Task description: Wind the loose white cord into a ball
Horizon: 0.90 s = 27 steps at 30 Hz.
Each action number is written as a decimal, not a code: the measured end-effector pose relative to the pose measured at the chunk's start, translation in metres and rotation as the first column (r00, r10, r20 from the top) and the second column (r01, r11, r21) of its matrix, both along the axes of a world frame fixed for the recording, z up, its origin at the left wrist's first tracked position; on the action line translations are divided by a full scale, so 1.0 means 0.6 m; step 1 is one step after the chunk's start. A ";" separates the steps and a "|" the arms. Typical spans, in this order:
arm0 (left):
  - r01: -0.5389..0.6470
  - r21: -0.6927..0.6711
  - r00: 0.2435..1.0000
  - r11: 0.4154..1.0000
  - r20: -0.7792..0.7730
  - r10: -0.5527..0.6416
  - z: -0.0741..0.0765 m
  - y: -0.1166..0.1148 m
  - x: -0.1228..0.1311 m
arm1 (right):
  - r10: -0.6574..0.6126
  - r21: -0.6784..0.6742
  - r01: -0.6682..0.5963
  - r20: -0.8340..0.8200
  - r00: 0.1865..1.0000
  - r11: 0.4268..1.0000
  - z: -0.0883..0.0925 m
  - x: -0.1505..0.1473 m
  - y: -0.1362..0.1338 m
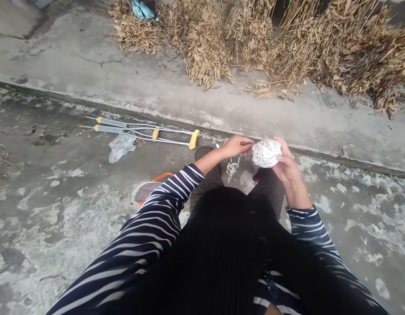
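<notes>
Starting at the left: a pair of crutches point(140, 130) lies on the concrete with a crumpled plastic bag point(121, 146) just beside it, well apart from our hands. Our left hand point(237, 146) is pinched shut, as far as we can tell on the loose strand point(232, 167) that dangles in a small tangle below it, fingertips right at the left side of the white ball point(266, 153). Our right hand point(288, 166) cups that ball from the right, fingers wrapped around it, held up over our knees. To us this looks like mid-winding, strand going onto the ball. We'd say another wrap needs the strand kept taut and the ball turned in the right palm.
</notes>
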<state>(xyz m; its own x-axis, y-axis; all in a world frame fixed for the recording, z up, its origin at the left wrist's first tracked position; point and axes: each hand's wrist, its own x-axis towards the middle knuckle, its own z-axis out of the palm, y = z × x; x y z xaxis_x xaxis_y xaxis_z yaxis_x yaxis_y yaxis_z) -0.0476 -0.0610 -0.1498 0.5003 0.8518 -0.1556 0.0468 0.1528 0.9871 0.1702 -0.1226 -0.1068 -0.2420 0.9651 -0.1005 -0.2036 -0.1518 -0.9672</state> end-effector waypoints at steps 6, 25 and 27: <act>0.009 -0.085 1.000 0.996 0.008 -0.009 -0.019 0.005 -0.010 | 0.015 0.073 -0.015 0.002 1.000 0.997 -0.008 0.002 0.001; -0.091 -0.205 0.987 0.974 0.113 0.116 -0.061 -0.140 0.063 | -0.027 0.024 0.030 -0.136 0.990 0.999 -0.045 0.051 -0.067; -0.100 -0.197 0.988 0.975 0.100 0.122 -0.055 -0.151 0.058 | 0.001 0.055 0.005 -0.122 0.992 0.998 -0.045 0.054 -0.067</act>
